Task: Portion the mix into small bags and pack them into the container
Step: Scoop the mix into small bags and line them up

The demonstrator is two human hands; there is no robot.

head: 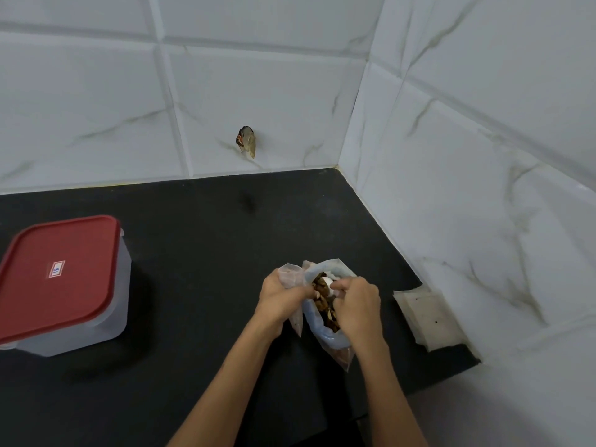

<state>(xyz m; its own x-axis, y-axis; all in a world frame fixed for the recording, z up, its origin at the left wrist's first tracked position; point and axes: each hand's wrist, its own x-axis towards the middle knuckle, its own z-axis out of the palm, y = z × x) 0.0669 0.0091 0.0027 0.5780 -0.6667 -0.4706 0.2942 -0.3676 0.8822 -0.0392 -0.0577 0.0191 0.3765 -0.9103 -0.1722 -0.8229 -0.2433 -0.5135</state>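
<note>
On a black counter (200, 253) set into a corner of white marble-look wall tiles (258, 91), a person works over an open clear bag of mix (325, 324), a brown jumble of pieces showing at its mouth. Left hand (280, 295) grips a small clear bag (292, 279) just beside the big bag's left edge, fingers curled round its plastic. Right hand (356, 304) is curled at the big bag's opening, pinching something white (327, 282) that sits among the mix; exactly what it is cannot be told. Well apart to the left stands a translucent container (106, 317) with its red lid (54, 275) on, a small label on the lid's middle. To the right of the hands, against the side wall, lies a flat stack of small clear bags (425, 314). A small brown patch (247, 141) marks the back wall tile above the counter.
</note>
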